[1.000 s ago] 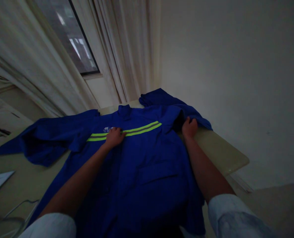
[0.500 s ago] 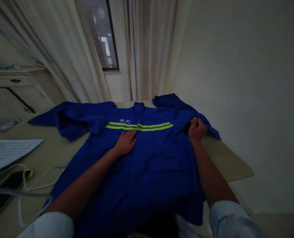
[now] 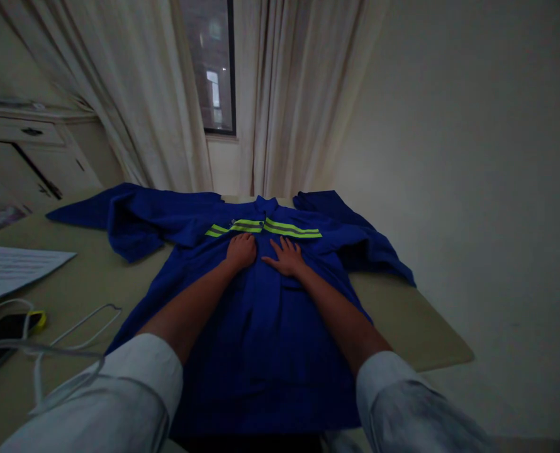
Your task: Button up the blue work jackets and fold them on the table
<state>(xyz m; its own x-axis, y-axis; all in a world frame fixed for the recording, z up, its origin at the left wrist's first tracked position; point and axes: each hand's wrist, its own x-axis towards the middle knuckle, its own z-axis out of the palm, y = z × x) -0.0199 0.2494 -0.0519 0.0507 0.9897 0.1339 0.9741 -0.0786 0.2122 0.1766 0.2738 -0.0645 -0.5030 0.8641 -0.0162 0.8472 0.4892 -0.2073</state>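
Observation:
A blue work jacket (image 3: 261,352) with yellow-green and grey reflective stripes lies front side up on the table, collar at the far end. My left hand (image 3: 242,250) is closed on the cloth beside the front opening, just below the stripe; its fingertips are partly hidden. The fabric there is bunched, and the left stripe is broken by a fold. My right hand (image 3: 287,257) rests on the other side of the opening, fingers spread flat on the jacket. Both sleeves stretch outward, the left one doubled in a fold.
On the left of the beige table (image 3: 445,333) lie a printed sheet (image 3: 20,267), a dark phone (image 3: 1,340) with a yellow corner and a white cable (image 3: 89,330). Behind stand curtains (image 3: 303,94), a window (image 3: 211,69) and a cabinet (image 3: 20,148). A wall rises at right.
My right hand has let go of the right sleeve area and moved left to the jacket's middle, opening flat. My left hand has curled its fingers, and the chest stripe has become rumpled.

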